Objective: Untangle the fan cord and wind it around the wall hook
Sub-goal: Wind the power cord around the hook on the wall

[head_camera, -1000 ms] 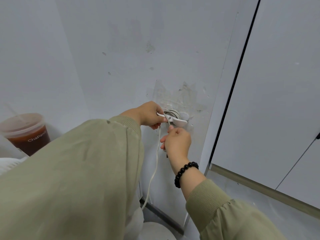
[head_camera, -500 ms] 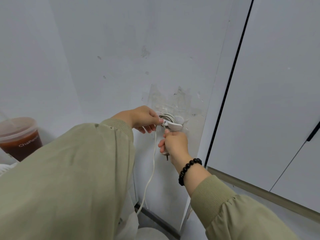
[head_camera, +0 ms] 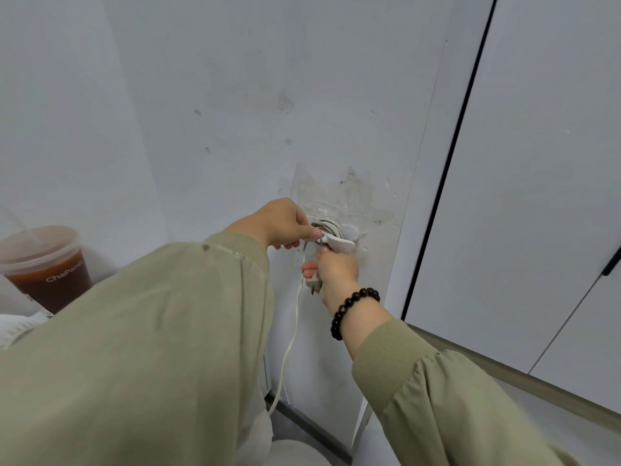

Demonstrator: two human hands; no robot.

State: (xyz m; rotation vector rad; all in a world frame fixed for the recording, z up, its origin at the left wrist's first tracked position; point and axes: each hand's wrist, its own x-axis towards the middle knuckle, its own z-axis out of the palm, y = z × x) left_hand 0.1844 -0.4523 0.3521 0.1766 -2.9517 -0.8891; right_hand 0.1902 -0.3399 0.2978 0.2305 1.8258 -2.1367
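1. Wall hook (head_camera: 341, 243): white, stuck to the pale wall (head_camera: 201, 129) over a patch of old tape residue, just off frame centre toward 4 o'clock.
2. Fan cord (head_camera: 295, 317): white, several turns coiled behind the hook's arm. One free strand dropping from the hook's 8 o'clock side toward 6 o'clock, down along the wall and out of sight behind the left sleeve (head_camera: 134, 331).
3. Left hand (head_camera: 282, 223): at 9 o'clock of the hook, fingers curled, thumb and forefinger pinching the cord right at the tip of the hook's arm.
4. Right hand (head_camera: 337, 269): just below the hook at 6 o'clock, fingers curled round the plug (head_camera: 314, 283), metal prongs poking out toward 6 o'clock.
5. Black bead bracelet (head_camera: 353, 307) on the right wrist, above an olive-green cuff.
6. Lidded plastic cup (head_camera: 47, 267) of dark drink at the frame's 9 o'clock edge, well apart from the hook.
7. White cabinet doors (head_camera: 521, 196) at 3 o'clock, split off from the wall by a thin black line.
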